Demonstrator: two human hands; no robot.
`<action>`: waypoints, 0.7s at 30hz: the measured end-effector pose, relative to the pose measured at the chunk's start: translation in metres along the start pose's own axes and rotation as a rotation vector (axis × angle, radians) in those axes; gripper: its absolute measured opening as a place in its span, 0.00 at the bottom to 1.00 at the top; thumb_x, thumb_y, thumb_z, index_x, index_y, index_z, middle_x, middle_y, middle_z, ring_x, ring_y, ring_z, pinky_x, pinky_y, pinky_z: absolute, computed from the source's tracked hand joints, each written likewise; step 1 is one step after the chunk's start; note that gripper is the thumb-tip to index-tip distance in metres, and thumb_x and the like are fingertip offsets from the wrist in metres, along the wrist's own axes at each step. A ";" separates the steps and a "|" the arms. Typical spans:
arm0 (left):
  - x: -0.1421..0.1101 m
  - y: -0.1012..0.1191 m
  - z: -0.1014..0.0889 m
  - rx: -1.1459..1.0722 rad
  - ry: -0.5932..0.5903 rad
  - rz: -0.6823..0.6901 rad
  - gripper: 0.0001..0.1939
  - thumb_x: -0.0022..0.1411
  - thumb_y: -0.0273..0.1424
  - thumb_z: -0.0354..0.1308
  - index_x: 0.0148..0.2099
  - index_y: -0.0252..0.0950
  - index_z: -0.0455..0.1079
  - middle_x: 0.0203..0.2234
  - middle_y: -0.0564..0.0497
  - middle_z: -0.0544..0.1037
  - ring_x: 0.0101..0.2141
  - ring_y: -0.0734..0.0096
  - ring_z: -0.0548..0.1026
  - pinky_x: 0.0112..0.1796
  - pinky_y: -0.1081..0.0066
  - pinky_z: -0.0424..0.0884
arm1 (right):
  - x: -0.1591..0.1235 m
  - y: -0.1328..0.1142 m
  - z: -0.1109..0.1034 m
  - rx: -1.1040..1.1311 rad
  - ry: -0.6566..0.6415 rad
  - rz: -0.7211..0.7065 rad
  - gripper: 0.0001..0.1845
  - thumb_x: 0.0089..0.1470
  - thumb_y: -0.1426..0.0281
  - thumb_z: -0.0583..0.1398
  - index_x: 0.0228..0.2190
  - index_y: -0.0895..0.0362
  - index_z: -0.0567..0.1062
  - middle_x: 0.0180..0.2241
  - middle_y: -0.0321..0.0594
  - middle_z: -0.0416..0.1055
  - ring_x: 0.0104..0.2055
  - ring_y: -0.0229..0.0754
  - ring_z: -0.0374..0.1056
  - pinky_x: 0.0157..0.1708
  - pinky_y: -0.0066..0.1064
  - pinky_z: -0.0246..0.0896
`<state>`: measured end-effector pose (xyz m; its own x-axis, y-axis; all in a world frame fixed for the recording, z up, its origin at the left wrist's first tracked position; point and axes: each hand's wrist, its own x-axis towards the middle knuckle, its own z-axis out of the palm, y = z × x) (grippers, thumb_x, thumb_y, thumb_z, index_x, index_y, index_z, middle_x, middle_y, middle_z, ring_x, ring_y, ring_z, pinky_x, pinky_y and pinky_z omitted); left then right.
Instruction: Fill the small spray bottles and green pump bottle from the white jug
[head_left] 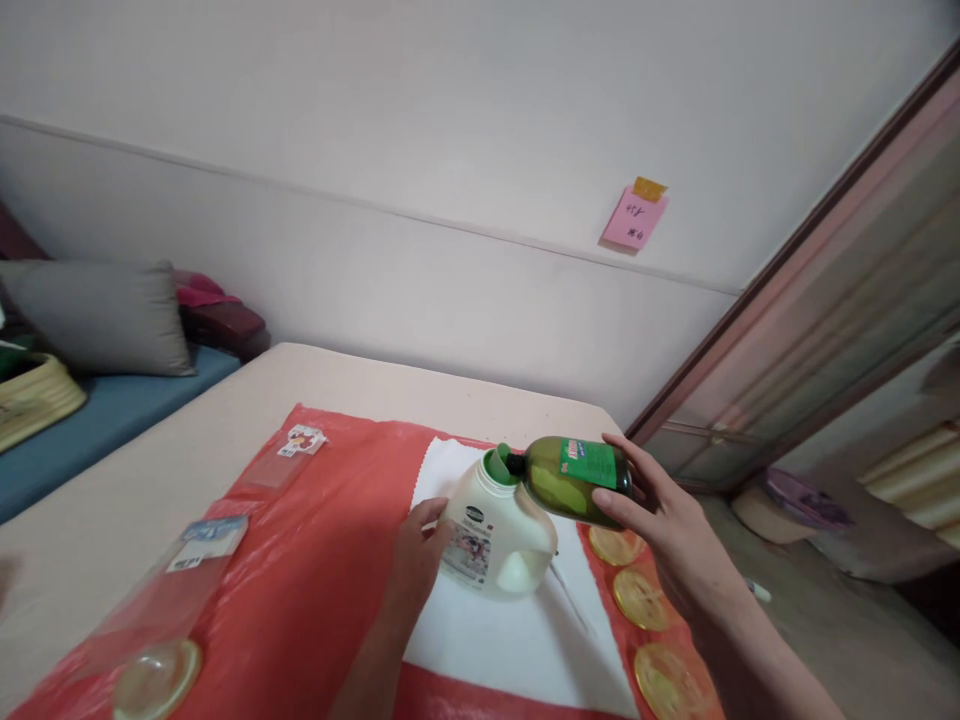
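My right hand [652, 490] grips the base end of a green bottle [551, 478], which lies tilted on its side in the air. Its dark neck rests at the green-rimmed mouth of a white plastic jug [536, 535]. Whether liquid is flowing out cannot be made out. The jug stands upright on a white cloth [487, 640], its printed label facing left. My left hand [421, 545] is closed against the jug's left side, steadying it, with some fingers hidden. A thin stick-like thing [572, 597] lies on the cloth to the right of the jug.
Red plastic sheeting [322, 560] covers part of the table [352, 375]. Several yellowish round lids, one of them a near lid [664, 680], line the right edge. Clear packets [210, 545] lie at left. A wall [420, 270] stands behind; a grey pillow [97, 315] is far left.
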<state>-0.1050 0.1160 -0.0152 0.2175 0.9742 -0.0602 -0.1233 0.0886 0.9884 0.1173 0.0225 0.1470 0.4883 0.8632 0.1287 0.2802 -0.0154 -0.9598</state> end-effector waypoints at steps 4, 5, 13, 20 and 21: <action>-0.001 0.002 0.000 -0.007 0.003 -0.001 0.17 0.52 0.39 0.63 0.43 0.35 0.78 0.43 0.41 0.83 0.43 0.54 0.80 0.42 0.63 0.75 | -0.002 -0.004 0.002 0.025 -0.020 0.003 0.45 0.40 0.51 0.74 0.58 0.48 0.70 0.58 0.44 0.69 0.58 0.56 0.67 0.53 0.42 0.68; -0.001 0.003 0.000 -0.006 0.003 -0.003 0.17 0.51 0.39 0.63 0.42 0.35 0.78 0.42 0.41 0.83 0.42 0.54 0.80 0.42 0.62 0.75 | -0.002 -0.005 0.003 0.039 -0.028 0.005 0.45 0.40 0.52 0.74 0.58 0.49 0.70 0.58 0.44 0.70 0.56 0.55 0.68 0.51 0.41 0.69; 0.001 0.003 0.000 0.031 0.010 0.015 0.17 0.52 0.38 0.61 0.43 0.35 0.77 0.43 0.40 0.82 0.44 0.52 0.79 0.45 0.59 0.74 | -0.006 -0.009 0.005 0.077 -0.039 0.014 0.44 0.42 0.53 0.74 0.58 0.50 0.69 0.56 0.45 0.71 0.54 0.52 0.69 0.50 0.38 0.69; 0.000 0.004 -0.001 0.044 0.001 0.013 0.16 0.54 0.36 0.60 0.43 0.35 0.77 0.43 0.41 0.82 0.44 0.54 0.79 0.45 0.61 0.74 | -0.004 -0.005 0.009 0.079 0.003 -0.007 0.45 0.40 0.53 0.75 0.58 0.49 0.70 0.58 0.44 0.69 0.57 0.53 0.67 0.50 0.37 0.69; -0.001 0.004 -0.001 0.044 0.000 0.012 0.15 0.54 0.36 0.59 0.43 0.35 0.77 0.42 0.42 0.82 0.44 0.55 0.79 0.45 0.61 0.74 | -0.004 -0.005 0.009 0.074 0.004 -0.009 0.44 0.40 0.53 0.75 0.57 0.48 0.70 0.58 0.43 0.69 0.57 0.53 0.67 0.50 0.36 0.69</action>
<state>-0.1064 0.1160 -0.0117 0.2165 0.9751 -0.0486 -0.0835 0.0681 0.9942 0.1062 0.0239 0.1491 0.4893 0.8610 0.1387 0.2227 0.0305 -0.9744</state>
